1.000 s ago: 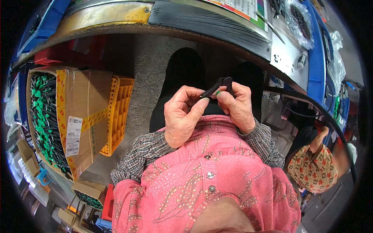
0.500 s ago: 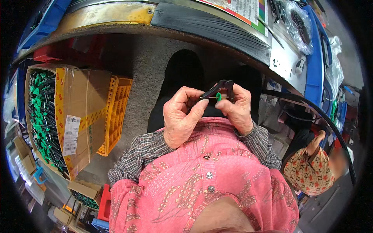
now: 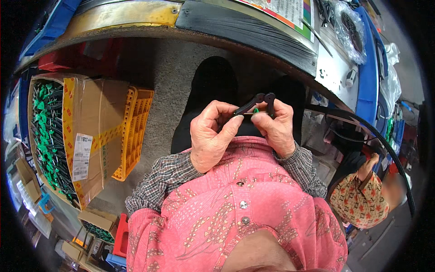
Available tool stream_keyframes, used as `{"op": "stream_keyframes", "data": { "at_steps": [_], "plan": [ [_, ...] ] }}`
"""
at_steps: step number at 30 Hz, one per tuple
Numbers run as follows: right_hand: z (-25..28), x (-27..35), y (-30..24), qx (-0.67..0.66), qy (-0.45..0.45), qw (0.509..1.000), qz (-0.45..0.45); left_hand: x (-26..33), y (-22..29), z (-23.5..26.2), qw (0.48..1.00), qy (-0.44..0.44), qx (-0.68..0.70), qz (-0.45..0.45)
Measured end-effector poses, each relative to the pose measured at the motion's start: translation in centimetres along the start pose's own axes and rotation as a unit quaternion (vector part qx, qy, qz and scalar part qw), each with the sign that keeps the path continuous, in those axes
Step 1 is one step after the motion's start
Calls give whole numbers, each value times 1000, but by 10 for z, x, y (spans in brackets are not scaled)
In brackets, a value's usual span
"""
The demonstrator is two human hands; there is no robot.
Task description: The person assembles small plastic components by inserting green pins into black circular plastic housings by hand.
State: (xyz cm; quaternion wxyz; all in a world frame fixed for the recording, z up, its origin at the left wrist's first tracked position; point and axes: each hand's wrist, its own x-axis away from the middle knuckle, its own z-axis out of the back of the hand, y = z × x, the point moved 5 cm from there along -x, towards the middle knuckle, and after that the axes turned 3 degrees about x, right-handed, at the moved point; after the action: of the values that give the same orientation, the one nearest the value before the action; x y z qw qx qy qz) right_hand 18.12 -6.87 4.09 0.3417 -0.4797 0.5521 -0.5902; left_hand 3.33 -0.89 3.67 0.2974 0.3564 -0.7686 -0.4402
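Both forearms rise from the lower edge, bent in toward the chest. The left hand [image 3: 209,136] and right hand [image 3: 276,129] meet close together, fingers [image 3: 229,129] curled and pinched shut.

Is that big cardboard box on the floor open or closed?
Open. The cardboard box has its flap folded back, exposing rows of green and black parts packed inside.

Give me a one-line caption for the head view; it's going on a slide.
Left hand and right hand pinch a small black plastic part above a pink shirt.
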Motion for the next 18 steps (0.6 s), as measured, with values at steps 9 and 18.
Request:
{"op": "stream_keyframes", "data": {
  "at_steps": [9, 18],
  "plan": [
    [-1, -1, -4, 21, 18, 999, 26, 1, -1, 0, 1000, -1, -8, 15],
    [5, 2, 10, -59, -40, 997, -41, 2, 6, 0, 986, 7, -140, -94]
  ]
}}
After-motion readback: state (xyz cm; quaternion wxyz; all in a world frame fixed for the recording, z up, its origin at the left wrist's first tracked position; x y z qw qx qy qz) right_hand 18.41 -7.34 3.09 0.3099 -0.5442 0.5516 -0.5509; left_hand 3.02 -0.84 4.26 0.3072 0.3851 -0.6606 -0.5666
